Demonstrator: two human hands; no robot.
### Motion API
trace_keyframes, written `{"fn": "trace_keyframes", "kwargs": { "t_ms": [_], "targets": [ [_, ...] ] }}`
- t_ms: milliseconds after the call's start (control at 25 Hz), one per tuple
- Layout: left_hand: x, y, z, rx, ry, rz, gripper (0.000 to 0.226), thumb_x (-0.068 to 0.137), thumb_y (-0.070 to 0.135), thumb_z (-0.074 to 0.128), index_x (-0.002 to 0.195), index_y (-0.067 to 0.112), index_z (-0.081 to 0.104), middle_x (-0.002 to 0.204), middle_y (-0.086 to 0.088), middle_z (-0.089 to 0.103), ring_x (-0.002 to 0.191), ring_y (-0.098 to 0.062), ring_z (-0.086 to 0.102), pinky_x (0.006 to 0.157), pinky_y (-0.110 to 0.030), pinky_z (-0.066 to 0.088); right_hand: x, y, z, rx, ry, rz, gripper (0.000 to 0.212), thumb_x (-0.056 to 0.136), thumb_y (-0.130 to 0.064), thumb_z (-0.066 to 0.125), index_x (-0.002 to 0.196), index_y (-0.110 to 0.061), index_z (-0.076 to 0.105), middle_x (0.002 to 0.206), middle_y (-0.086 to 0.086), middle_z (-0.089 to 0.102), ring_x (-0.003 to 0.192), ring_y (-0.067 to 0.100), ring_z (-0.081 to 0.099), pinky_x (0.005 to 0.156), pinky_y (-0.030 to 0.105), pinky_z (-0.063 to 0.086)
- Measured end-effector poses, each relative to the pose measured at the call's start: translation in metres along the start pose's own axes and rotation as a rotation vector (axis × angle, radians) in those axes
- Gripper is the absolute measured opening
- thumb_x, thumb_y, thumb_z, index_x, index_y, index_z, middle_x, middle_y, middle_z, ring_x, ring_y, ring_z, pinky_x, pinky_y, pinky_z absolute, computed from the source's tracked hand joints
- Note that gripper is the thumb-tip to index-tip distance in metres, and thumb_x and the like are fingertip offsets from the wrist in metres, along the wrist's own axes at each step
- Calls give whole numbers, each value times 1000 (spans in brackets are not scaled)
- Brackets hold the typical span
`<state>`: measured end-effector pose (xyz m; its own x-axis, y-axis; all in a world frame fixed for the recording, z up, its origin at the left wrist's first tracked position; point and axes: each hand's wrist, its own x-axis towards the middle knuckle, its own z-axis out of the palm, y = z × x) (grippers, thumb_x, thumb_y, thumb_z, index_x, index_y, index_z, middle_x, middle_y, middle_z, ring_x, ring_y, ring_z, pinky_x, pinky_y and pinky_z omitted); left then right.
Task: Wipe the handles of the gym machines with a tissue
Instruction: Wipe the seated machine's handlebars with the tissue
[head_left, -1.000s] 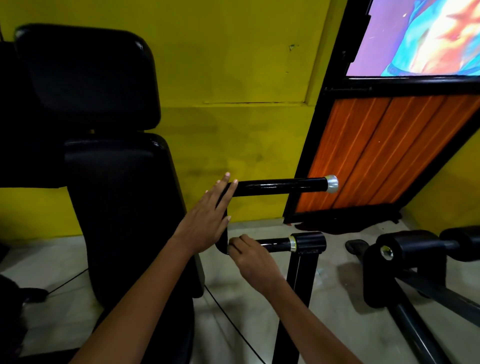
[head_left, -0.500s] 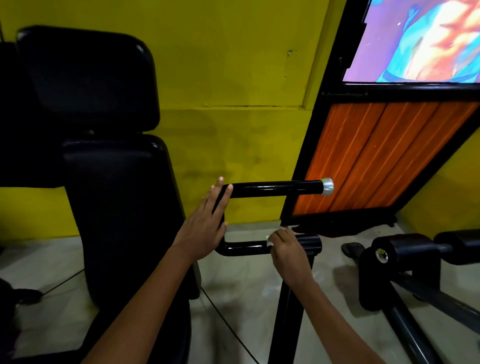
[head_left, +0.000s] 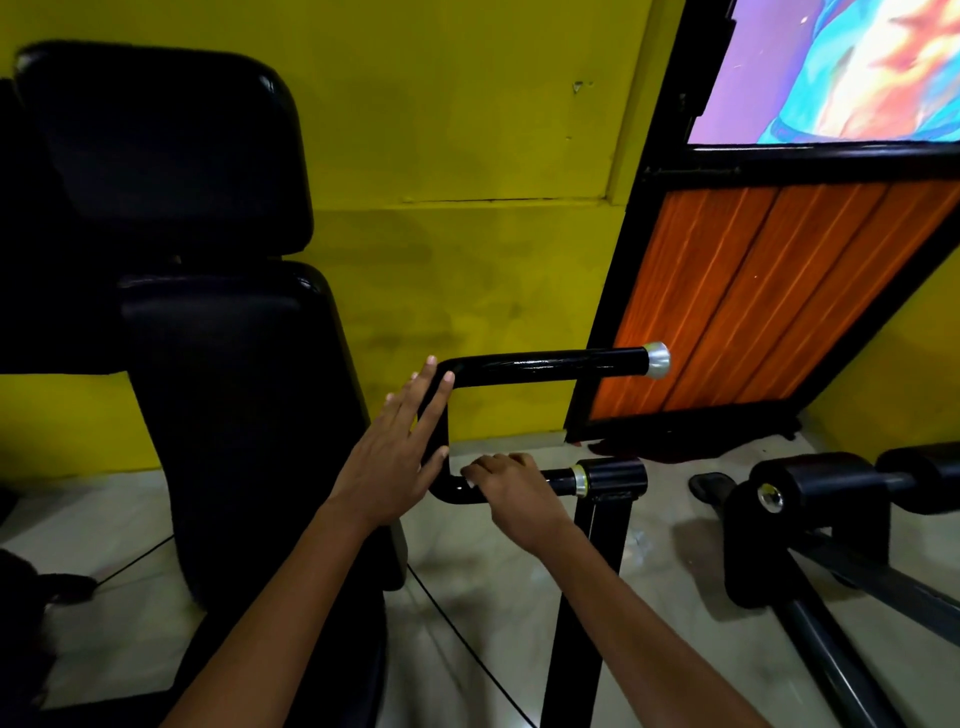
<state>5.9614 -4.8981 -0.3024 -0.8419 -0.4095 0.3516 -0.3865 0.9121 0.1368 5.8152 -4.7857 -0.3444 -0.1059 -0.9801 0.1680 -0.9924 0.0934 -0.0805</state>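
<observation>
Left hand (head_left: 397, 457) flat on handle (head_left: 545, 362), right hand (head_left: 511, 491) gripping lower bar (tissue unseen) — seat pad (head_left: 228, 415) beside.

Counts across the gym corner

Two hands are showing: the left hand (head_left: 397, 457) and the right hand (head_left: 511, 493). One black U-shaped handle (head_left: 545, 361) is carrying two silver collars (head_left: 655, 359) (head_left: 579, 479). Two black seat pads (head_left: 156, 145) (head_left: 234, 415) are standing at left, two roller pads (head_left: 810, 488) (head_left: 919, 480) at right, one orange panel (head_left: 753, 301) far right.
</observation>
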Motion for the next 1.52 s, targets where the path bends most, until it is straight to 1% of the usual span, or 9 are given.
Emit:
{"fn": "trace_keyframes", "kwargs": {
  "t_ms": [240,360,560,760,920,1080,1240,1360,1520],
  "targets": [
    [0,-2,-1,46,0,3,82,96,34,50,152,16,-6,160,-6,-14,148,-24,6,117,-41,20,-14,68,-11,84,-145,142,30,87,-1,47,106,-18,62,113,4,62,108,26,58,88,35,41],
    [-1,-3,-1,58,-1,5,82,96,36,49,152,16,-6,160,-6,-13,148,-24,7,117,-42,22,-18,88,-17,-48,-240,190,32,87,-3,48,111,-21,59,120,1,59,113,24,55,90,38,38],
    [-1,-2,0,54,-2,3,81,96,35,49,152,16,-6,160,-5,-13,148,-24,6,118,-41,20,1,33,-19,143,-38,148,43,80,3,54,120,-11,56,115,14,64,99,34,62,79,39,49],
    [-1,-4,-1,87,-2,12,80,96,37,49,153,15,-4,160,-6,-11,148,-24,7,117,-41,21,20,-18,-9,190,-49,84,24,88,-3,50,111,-8,54,108,14,66,98,34,61,79,38,45],
    [-1,-3,-1,107,-17,1,81,96,40,47,152,16,-6,160,-5,-13,148,-23,6,117,-42,23,9,14,-14,23,-85,4,27,90,-6,49,112,-15,60,113,6,65,106,26,59,88,34,39],
    [-1,-5,-3,121,-25,7,82,96,41,48,152,17,-7,160,-5,-14,148,-23,6,117,-41,23,-20,68,-17,-152,-74,84,26,87,-7,51,107,-17,64,109,5,66,110,27,52,87,36,38],
    [-1,-5,-3,116,-18,8,82,96,40,48,152,17,-7,160,-5,-14,148,-24,8,117,-42,24,-32,69,-19,-201,47,142,27,74,3,61,97,-8,67,94,10,69,92,29,53,79,37,42],
    [-2,-3,-3,101,-16,8,84,95,39,50,152,16,-7,160,-6,-15,148,-24,8,117,-42,24,-26,23,-9,35,237,64,37,65,12,64,99,-4,67,94,12,69,87,27,57,71,33,50],
    [-2,-4,-3,110,-43,25,88,94,42,52,152,16,-9,159,-6,-17,148,-25,5,117,-45,23,-22,-23,6,5,226,-233,24,72,-2,69,95,-4,62,95,12,60,86,26,53,61,32,50]
  ]
}}
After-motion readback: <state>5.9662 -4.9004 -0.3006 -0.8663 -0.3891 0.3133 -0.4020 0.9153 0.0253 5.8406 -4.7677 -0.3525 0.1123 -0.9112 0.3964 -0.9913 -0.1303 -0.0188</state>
